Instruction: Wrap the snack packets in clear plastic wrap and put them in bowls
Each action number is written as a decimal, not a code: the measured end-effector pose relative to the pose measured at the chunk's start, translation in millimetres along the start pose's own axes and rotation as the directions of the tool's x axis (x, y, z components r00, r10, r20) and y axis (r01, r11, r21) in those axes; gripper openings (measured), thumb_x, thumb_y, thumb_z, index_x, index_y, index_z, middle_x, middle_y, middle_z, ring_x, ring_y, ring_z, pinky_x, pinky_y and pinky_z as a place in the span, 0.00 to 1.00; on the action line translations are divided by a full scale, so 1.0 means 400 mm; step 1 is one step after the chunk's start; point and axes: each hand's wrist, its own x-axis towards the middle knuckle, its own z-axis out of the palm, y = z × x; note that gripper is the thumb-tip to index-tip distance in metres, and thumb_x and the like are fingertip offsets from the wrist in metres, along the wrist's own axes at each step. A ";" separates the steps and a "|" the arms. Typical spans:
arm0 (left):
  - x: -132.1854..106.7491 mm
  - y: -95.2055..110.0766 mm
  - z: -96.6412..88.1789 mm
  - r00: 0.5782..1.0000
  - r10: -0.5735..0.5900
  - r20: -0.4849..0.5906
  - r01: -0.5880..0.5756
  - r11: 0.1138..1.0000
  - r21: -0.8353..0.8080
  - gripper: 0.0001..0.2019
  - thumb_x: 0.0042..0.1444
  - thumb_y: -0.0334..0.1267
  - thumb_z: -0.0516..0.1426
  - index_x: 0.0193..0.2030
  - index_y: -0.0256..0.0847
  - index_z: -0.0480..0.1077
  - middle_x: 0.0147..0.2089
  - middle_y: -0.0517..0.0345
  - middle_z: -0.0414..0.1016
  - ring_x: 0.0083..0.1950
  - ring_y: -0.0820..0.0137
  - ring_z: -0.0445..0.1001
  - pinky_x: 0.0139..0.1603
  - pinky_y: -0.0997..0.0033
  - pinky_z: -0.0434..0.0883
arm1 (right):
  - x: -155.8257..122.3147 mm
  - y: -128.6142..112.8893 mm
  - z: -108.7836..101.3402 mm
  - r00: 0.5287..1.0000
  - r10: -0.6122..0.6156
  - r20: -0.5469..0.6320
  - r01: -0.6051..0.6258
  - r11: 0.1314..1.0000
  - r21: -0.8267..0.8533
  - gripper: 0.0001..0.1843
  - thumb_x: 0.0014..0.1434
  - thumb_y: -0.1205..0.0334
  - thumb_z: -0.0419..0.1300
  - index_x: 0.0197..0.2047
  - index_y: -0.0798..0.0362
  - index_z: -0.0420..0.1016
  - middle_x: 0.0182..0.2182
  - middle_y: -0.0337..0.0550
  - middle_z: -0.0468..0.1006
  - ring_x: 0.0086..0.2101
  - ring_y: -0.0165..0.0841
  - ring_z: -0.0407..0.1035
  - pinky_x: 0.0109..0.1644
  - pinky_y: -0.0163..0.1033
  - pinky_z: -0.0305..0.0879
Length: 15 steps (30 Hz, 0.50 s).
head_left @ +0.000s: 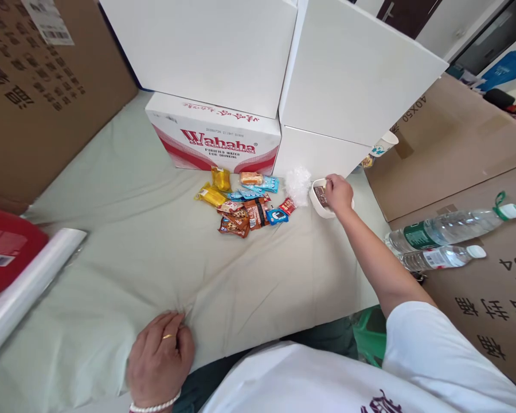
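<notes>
My right hand [339,192] reaches out to a small white bowl [316,203] and its fingers are closed on a brown snack packet [321,197] at the bowl's mouth. Just left of the bowl lie a crumpled clear plastic bag [298,183] and a pile of several small snack packets [245,205] in yellow, blue, brown and red. My left hand [160,358] rests near the table's front edge, fingers curled and pinching the pale green tablecloth [133,252].
White boxes [215,137] stand behind the snacks, a large brown carton [34,97] at the left. A roll of clear film [26,287] and a red pack [4,246] lie at left. Two water bottles [447,241] lie on cartons at right; a paper cup [384,143] stands beside the boxes.
</notes>
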 end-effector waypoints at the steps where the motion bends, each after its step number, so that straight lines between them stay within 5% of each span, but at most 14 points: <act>1: -0.002 -0.001 0.001 1.000 0.003 -0.001 -0.003 1.000 -0.002 0.11 0.57 0.26 0.62 0.46 0.39 0.74 0.45 0.47 0.82 0.47 0.55 0.81 0.51 0.56 0.77 | -0.015 -0.031 0.005 0.998 -0.055 0.006 0.055 0.998 0.021 0.21 0.77 0.57 0.45 0.61 0.51 0.75 0.53 0.51 0.78 0.51 0.40 0.70 0.50 0.41 0.61; 5: -0.007 -0.001 0.006 1.000 -0.009 -0.007 0.008 1.000 -0.012 0.10 0.57 0.26 0.61 0.46 0.39 0.75 0.45 0.47 0.82 0.47 0.55 0.81 0.50 0.56 0.78 | -0.065 -0.122 0.052 0.977 -0.191 0.094 0.185 0.981 0.066 0.18 0.68 0.54 0.62 0.57 0.51 0.77 0.54 0.54 0.78 0.49 0.46 0.71 0.45 0.42 0.62; 9: -0.020 -0.006 0.010 0.999 -0.039 -0.014 0.039 0.998 -0.058 0.10 0.59 0.26 0.60 0.46 0.39 0.75 0.46 0.46 0.81 0.48 0.55 0.81 0.51 0.55 0.78 | -0.085 -0.130 0.064 0.981 -0.166 0.096 0.156 0.982 0.109 0.11 0.68 0.66 0.55 0.48 0.53 0.78 0.49 0.56 0.79 0.47 0.45 0.71 0.47 0.45 0.64; 11: -0.029 -0.009 0.008 0.997 -0.077 -0.011 0.075 0.987 -0.140 0.10 0.60 0.27 0.58 0.46 0.41 0.75 0.46 0.48 0.81 0.48 0.57 0.80 0.51 0.54 0.78 | -0.100 -0.112 0.045 0.991 -0.131 0.026 0.119 0.955 0.273 0.09 0.67 0.66 0.55 0.45 0.53 0.78 0.45 0.52 0.79 0.45 0.42 0.71 0.47 0.44 0.65; 13: -0.034 -0.005 0.001 0.983 -0.181 -0.005 0.174 0.953 -0.246 0.10 0.62 0.29 0.56 0.46 0.44 0.76 0.47 0.51 0.80 0.48 0.57 0.80 0.51 0.52 0.78 | -0.135 -0.088 0.018 1.000 -0.021 0.014 0.007 0.784 0.621 0.06 0.64 0.62 0.60 0.42 0.51 0.77 0.37 0.44 0.78 0.37 0.36 0.69 0.42 0.41 0.66; 15: -0.026 0.015 -0.008 0.948 -0.316 0.038 0.308 0.881 -0.360 0.10 0.64 0.32 0.55 0.46 0.49 0.76 0.48 0.53 0.79 0.48 0.56 0.79 0.52 0.48 0.78 | -0.193 -0.065 -0.004 0.985 0.074 0.153 -0.170 0.386 0.907 0.07 0.58 0.59 0.65 0.40 0.49 0.76 0.30 0.36 0.74 0.28 0.31 0.64 0.32 0.37 0.63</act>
